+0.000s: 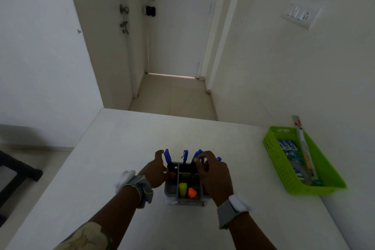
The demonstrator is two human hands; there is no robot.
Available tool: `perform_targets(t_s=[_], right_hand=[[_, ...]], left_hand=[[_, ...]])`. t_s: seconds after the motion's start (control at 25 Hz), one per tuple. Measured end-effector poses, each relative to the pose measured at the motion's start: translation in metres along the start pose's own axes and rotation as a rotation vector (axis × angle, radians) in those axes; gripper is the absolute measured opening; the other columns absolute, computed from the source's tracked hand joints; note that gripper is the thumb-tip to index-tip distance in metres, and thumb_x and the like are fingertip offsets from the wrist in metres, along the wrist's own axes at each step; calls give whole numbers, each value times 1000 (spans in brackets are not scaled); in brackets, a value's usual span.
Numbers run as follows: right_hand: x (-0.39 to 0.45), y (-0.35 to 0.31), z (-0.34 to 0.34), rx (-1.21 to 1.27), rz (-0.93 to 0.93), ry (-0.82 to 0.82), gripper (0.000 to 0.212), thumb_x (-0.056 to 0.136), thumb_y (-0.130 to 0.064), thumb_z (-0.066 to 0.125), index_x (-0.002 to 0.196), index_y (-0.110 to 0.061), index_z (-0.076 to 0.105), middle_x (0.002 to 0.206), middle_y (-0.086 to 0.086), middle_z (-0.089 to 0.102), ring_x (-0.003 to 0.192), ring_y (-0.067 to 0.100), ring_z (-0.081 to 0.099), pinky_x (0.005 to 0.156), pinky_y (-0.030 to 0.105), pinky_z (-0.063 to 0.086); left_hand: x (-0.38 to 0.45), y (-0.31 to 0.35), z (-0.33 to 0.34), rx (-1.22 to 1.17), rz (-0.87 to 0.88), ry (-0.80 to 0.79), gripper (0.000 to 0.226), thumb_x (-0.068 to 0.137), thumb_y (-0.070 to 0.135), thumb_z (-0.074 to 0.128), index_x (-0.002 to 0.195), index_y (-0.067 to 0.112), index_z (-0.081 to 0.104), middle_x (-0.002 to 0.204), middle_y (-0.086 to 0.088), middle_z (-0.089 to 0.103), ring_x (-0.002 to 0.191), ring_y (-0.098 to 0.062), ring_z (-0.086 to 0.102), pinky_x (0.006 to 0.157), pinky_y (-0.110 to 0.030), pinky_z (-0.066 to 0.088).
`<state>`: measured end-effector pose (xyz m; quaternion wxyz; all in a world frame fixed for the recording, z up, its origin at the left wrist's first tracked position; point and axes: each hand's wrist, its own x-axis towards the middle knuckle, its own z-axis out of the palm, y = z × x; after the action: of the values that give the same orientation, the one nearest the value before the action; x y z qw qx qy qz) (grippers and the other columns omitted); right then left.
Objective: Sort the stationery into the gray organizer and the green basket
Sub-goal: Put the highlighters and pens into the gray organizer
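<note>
The gray organizer [172,189] stands on the white table near the front middle. Several blue pens [167,156] stand upright in its back compartments. A yellow highlighter [182,189] and an orange one [191,193] stand in a front compartment. My left hand [155,170] rests against the organizer's left side, fingers fairly straight and thumb raised. My right hand [215,174] is over the organizer's right side, its fingertips pinching a blue pen [199,153] at the back right. The green basket [284,170] sits at the table's right edge with blue packets and a long ruler.
The white table [121,158] fills the lower view, with its far edge facing a hallway floor and a closed door. A wall with a switch plate [300,15] runs along the right. A dark piece of furniture [18,170] stands at the left.
</note>
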<state>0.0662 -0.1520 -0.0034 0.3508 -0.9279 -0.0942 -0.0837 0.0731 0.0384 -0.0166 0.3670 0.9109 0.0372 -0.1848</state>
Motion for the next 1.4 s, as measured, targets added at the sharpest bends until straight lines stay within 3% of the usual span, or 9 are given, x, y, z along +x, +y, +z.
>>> perform_targets(t_s=[0.12,0.24,0.4,0.64,0.88,1.04,1.16,1.24,1.4], right_hand=[[2,5,-11,28,39,215,10,93,-27,50,91,-20,56,54,-1,59,43,11,51,46,31,47],[8,19,-22,1,108,360,8,90,-19,55,94,-15,60,80,3,61,64,14,55,59,29,49],[11,33,-25,55,138,253,7,85,-14,63,92,-12,65,88,5,60,74,16,58,64,24,49],[23,39,-14,97,81,195,4,84,-7,62,86,-10,64,85,9,65,76,24,63,71,41,55],[14,43,-11,163,137,192,10,86,-12,62,95,-9,63,87,3,63,72,16,60,65,16,45],[4,49,-5,142,179,226,7,89,-14,57,93,-11,62,82,-1,64,72,23,63,68,37,54],[-1,53,-3,99,243,227,11,92,-15,52,95,-9,61,85,6,66,75,27,64,69,38,53],[-3,58,-3,21,298,147,17,94,-14,47,99,-5,61,93,15,68,84,32,63,74,35,48],[-6,53,-4,42,488,-319,35,95,-28,45,122,-7,51,120,17,60,92,25,58,78,35,50]], left_hand=[[0,-2,-1,-1,-3,1,81,83,27,66,143,12,13,124,-12,61,111,-24,59,93,-31,44],[0,-3,-2,1,3,32,67,84,26,65,138,12,28,123,-9,62,111,-23,58,92,-29,42],[-1,2,-3,19,17,145,47,87,29,60,128,12,46,120,-6,63,113,-21,56,94,-28,40],[-3,6,-4,12,7,162,46,87,29,60,127,10,48,120,-7,63,113,-22,56,94,-27,40],[-6,2,-4,-16,-35,87,44,87,28,60,126,12,48,116,-6,65,110,-21,58,92,-28,40],[-2,-1,-2,-30,-87,34,47,85,29,63,126,13,48,113,-6,66,102,-20,60,91,-30,44],[0,0,0,-63,-130,-1,50,85,30,63,128,13,46,115,-8,65,101,-23,62,91,-36,50],[0,1,1,-81,-177,-25,51,85,30,62,128,10,44,116,-10,62,94,-24,63,84,-37,54],[-6,4,8,-169,-285,-158,40,87,30,61,114,5,46,90,-7,55,66,-18,59,54,-28,55]])
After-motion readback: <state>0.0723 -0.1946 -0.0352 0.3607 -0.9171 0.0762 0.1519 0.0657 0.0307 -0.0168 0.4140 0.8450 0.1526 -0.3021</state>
